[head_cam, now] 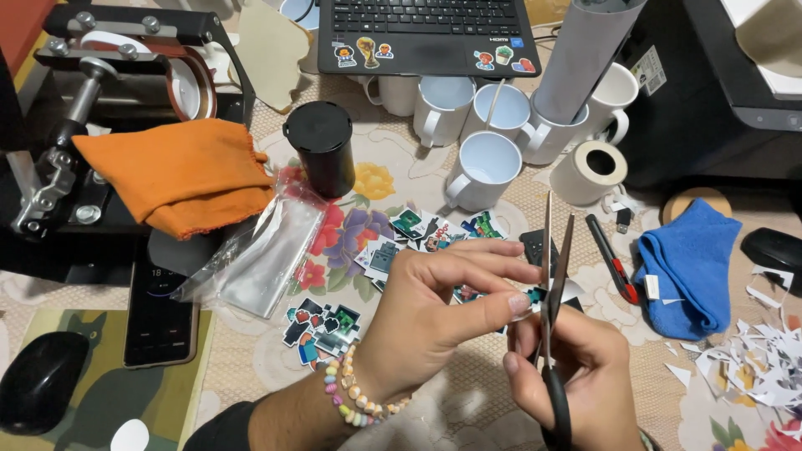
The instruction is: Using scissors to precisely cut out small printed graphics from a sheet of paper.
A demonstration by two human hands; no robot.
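My left hand [434, 313], with a bead bracelet on the wrist, pinches a small printed sticker piece [535, 295] between thumb and fingers. My right hand [576, 376] grips a pair of scissors [553, 276] whose blades point up and stand slightly apart, right beside the sticker piece. Under and around both hands several cut-out stickers [326, 326] lie spread on the flowered tablecloth [376, 179].
White mugs [484, 167], a black can [322, 146], a tape roll [591, 169] and a laptop [426, 33] stand behind. An orange cloth [180, 171] lies on a mug press at left, near a phone [159, 317] and mouse [42, 380]. Blue cloth [689, 267], red cutter [614, 259], paper scraps [760, 359] at right.
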